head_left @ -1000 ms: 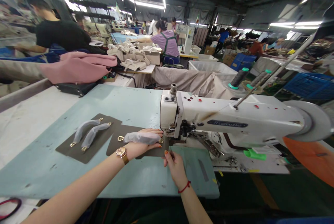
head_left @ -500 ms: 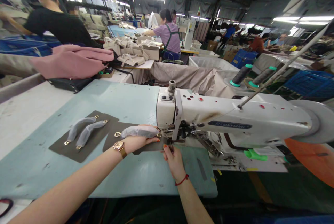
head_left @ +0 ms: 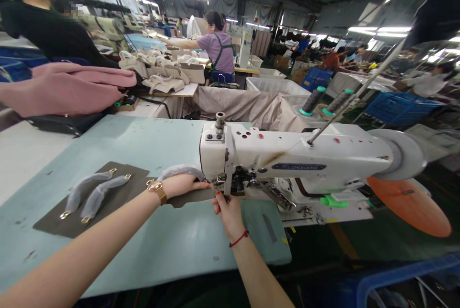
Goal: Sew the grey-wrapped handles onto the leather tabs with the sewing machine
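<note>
A grey-brown panel (head_left: 192, 198) with a plastic-wrapped handle (head_left: 179, 170) lies at the needle end of a white sewing machine (head_left: 266, 147). Across that panel rests my left hand (head_left: 183, 185), palm down, its fingers partly hidden and a thumb stretched toward the machine. My right hand (head_left: 228, 210) pinches the panel's front edge just below the machine head. To the left, on the pale blue work surface (head_left: 158, 245), another grey-brown panel (head_left: 53, 217) carries two wrapped handles (head_left: 98, 195) with gold rings at their ends.
Pink cloth (head_left: 68, 85) lies over a black item at the back left. Thread cones (head_left: 312, 99) stand behind the machine. A blue crate (head_left: 370, 277) is at the lower right. People sit at other stations, one in purple (head_left: 220, 51).
The whole view has shifted, so the machine and table appear further left, and the blue crate shows at lower right. Both hands stay at the panel, which sits slightly further under the machine head.
</note>
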`<state>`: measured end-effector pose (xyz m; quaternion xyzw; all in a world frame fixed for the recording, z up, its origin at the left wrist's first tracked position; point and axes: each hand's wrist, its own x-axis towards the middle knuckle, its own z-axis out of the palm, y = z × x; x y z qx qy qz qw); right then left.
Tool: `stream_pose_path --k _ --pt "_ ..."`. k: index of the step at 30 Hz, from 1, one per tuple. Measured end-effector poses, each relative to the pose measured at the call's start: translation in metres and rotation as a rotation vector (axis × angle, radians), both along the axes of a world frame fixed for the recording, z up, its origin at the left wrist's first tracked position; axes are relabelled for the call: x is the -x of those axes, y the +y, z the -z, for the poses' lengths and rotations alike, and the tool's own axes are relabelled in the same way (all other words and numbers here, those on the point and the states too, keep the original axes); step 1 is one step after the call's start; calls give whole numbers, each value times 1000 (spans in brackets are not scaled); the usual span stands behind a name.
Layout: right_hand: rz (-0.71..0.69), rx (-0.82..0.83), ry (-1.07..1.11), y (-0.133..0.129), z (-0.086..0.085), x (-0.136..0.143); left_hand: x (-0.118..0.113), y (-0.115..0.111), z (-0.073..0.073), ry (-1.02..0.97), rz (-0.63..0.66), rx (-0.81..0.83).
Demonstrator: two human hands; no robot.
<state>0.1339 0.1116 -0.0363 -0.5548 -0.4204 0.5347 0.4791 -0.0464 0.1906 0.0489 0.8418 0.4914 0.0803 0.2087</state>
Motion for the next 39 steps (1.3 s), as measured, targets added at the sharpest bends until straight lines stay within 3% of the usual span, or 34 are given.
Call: stream_pose_path --k 3,5,8,10,12,14,16,19,23,27,30,35,39 --pt "28 -11 -33 1 -2 1 2 -5 1 96 -47 75" --pt "34 -13 -53 0 -6 2 6 -21 5 78 -61 12" --pt "32 -7 -77 -1 -10 2 9 -65 21 -159 -97 -195" --pt "28 -13 -80 -1 -11 2 4 -99 38 -383 -193 -197" --pt "25 -31 -81 -1 -10 2 -10 -126 57 -635 -269 34" --pt "35 -45 -83 -1 -9 2 -28 -135 76 -940 -424 434" --pt "52 -49 -87 -2 -9 2 -44 -127 90 -1273 -572 791" --pt "65 -66 -111 -3 -11 2 -56 -99 98 -1576 -576 984" --pt "44 -113 -163 0 -13 1 -57 -74 86 -1363 -551 887" --pt "-15 -96 -203 -2 -14 -5 -56 -73 73 -1210 -610 722" --pt "-114 -90 -354 -17 -12 -21 -57 -75 68 -1138 -629 691" --pt "-163 -126 -923 -55 13 -69 -57 -72 65 -1164 -548 768" --pt "-182 -180 -1086 -76 41 -93 -58 -70 67 -1145 -563 753"
